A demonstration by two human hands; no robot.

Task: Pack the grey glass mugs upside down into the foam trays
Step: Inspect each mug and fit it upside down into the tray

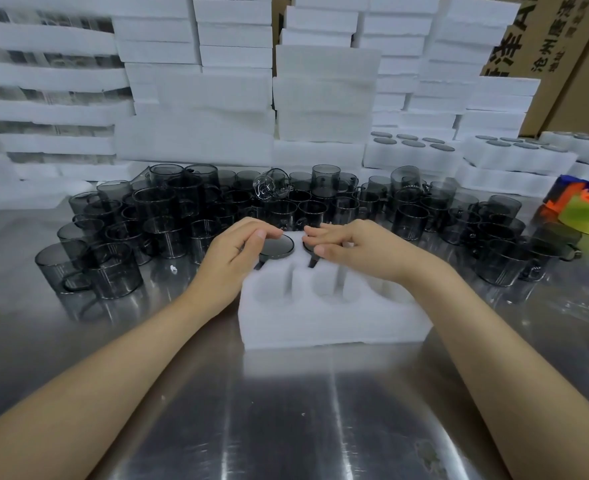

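Fingers (251, 233) of the left hand (237, 251) lie nearly straight and relaxed over the upturned base of a grey glass mug (279, 245), pressing on it rather than gripping. The right hand (359, 244) does the same to a second mug (308, 249), whose base it mostly covers.

White stacked foam trays (196, 98) fill the background. Off to the right, packed trays (410, 157) show rows of dark mug bases, so earlier trays look finished. The steel worktop (286, 410) carries a dense crowd of loose mugs (154, 209), standing mouth up or stacked, just behind the hands.

Nearest the person sits the open foam tray (320, 327). Both inverted mugs are in its far row, side by side, seated low with their handles in the slots. Two near pockets are plainly empty. A third shows partly behind the right forearm, and the far-right pocket is hidden under that hand.

By my reading, this tray is about a third filled, with four pockets left. Judging by the loose mugs, many trays remain.
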